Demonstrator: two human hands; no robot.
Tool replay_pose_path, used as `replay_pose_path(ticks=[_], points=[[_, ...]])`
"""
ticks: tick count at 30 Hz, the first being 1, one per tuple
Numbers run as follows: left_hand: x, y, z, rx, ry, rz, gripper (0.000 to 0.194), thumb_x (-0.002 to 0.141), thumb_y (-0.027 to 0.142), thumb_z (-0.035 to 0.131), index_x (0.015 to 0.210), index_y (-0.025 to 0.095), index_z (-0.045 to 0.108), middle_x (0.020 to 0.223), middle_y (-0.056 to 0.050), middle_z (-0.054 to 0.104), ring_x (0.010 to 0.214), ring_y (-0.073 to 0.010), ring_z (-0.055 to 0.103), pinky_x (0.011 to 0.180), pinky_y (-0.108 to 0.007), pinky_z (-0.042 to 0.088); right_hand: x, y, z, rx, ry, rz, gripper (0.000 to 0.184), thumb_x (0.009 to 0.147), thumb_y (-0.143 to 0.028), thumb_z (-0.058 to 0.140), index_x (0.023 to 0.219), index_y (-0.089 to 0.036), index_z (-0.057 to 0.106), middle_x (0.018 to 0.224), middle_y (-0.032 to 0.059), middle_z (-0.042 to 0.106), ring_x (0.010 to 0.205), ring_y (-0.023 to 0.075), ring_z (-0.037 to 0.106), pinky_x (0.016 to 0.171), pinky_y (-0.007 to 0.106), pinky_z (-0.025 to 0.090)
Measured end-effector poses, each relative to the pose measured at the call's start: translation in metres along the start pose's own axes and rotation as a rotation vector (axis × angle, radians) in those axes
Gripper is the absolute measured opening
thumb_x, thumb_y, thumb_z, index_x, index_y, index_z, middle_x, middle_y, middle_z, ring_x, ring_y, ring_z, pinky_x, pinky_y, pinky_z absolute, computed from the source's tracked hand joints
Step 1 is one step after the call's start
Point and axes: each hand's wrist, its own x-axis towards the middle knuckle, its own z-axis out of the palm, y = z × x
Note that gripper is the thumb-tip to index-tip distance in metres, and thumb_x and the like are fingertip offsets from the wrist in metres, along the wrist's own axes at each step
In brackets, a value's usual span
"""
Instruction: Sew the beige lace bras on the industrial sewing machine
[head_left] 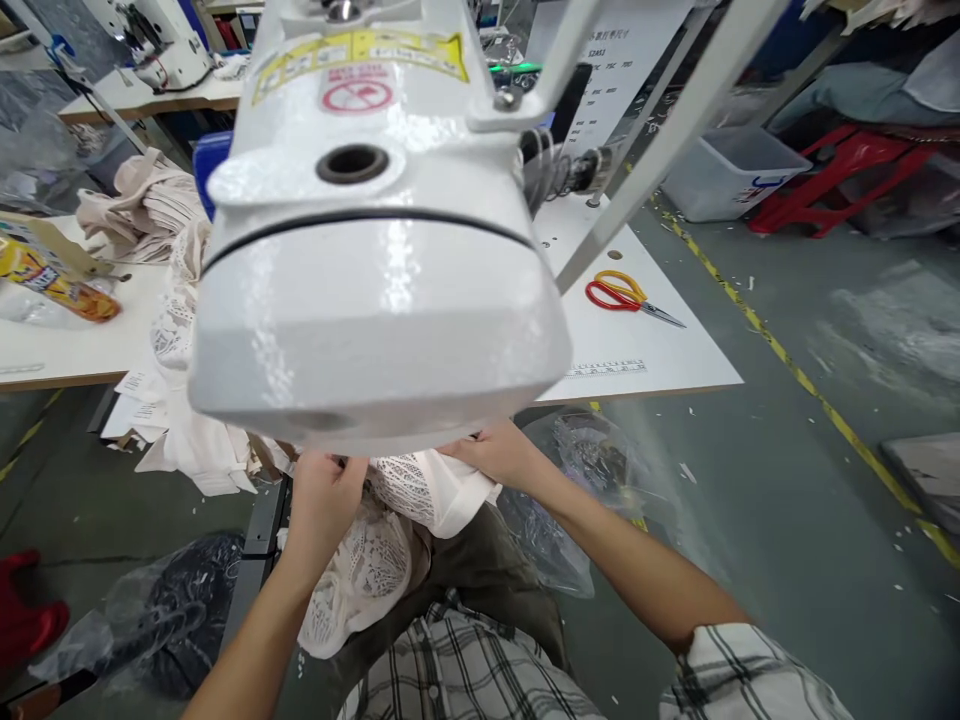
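A cream lace bra (367, 570) hangs over my lap, below the front of a white sewing machine (382, 330). My left hand (324, 500) is closed on the bra's upper left edge, with the fingertips partly tucked under the machine head. On the other side, my right hand (496, 455) pinches the white band beside the lace cup. The machine head hides the needle area and the upper part of the fabric. More cream lace pieces (202, 440) trail off the table edge left of my left hand.
Red-and-yellow-handled scissors (622, 292) and a ruler strip (606, 369) lie on the white table to the right. A slanted white rod (660, 150) rises there. A snack packet (56, 280) and stacked cream fabric (161, 205) sit at left. Plastic bags (555, 530) lie below.
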Motion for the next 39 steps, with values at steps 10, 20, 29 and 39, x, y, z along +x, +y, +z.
replay_pose_path(ticks=[10,20,29,39], points=[[-0.086,-0.061,0.063,-0.244,0.046,-0.089,0.053,0.097,0.041,0.047,0.144,0.022,0.034,0.147,-0.016,0.043,0.136,-0.0285,0.045,0.111,-0.046,0.04,-0.017,0.015,-0.007,0.113,0.015,0.05,0.045,0.083,-0.056,0.06,0.06,-0.019,0.047,0.059,-0.004,0.042,0.054,0.0101,0.037,0.051,0.024,0.028],[-0.109,-0.056,0.16,-0.029,-0.04,0.039,0.066,0.084,0.046,0.062,0.14,0.016,0.045,0.145,-0.02,0.045,0.14,-0.0393,0.037,0.111,-0.057,0.036,-0.036,0.036,-0.009,0.163,0.013,0.06,0.046,0.087,-0.06,0.058,0.068,-0.019,0.049,0.063,-0.0032,0.046,0.056,0.0103,0.04,0.05,0.023,0.03],[-0.079,-0.099,0.115,0.011,0.015,0.071,0.06,0.073,-0.002,0.042,0.128,0.019,0.057,0.135,-0.014,0.057,0.131,-0.0288,0.05,0.108,-0.05,0.043,-0.061,0.029,-0.035,-0.087,0.039,0.057,0.038,0.092,-0.054,0.053,0.086,-0.02,0.068,0.08,0.0041,0.067,0.07,0.0193,0.059,0.061,0.028,0.042],[-0.114,-0.147,0.026,0.516,-0.209,-0.314,0.052,0.092,0.051,0.044,0.125,0.013,0.056,0.126,-0.018,0.06,0.12,-0.0291,0.055,0.097,-0.04,0.045,-0.084,0.177,-0.08,-0.814,0.064,0.398,0.041,0.084,-0.045,0.05,0.103,-0.014,0.069,0.101,0.0197,0.072,0.091,0.038,0.067,0.075,0.047,0.051]])
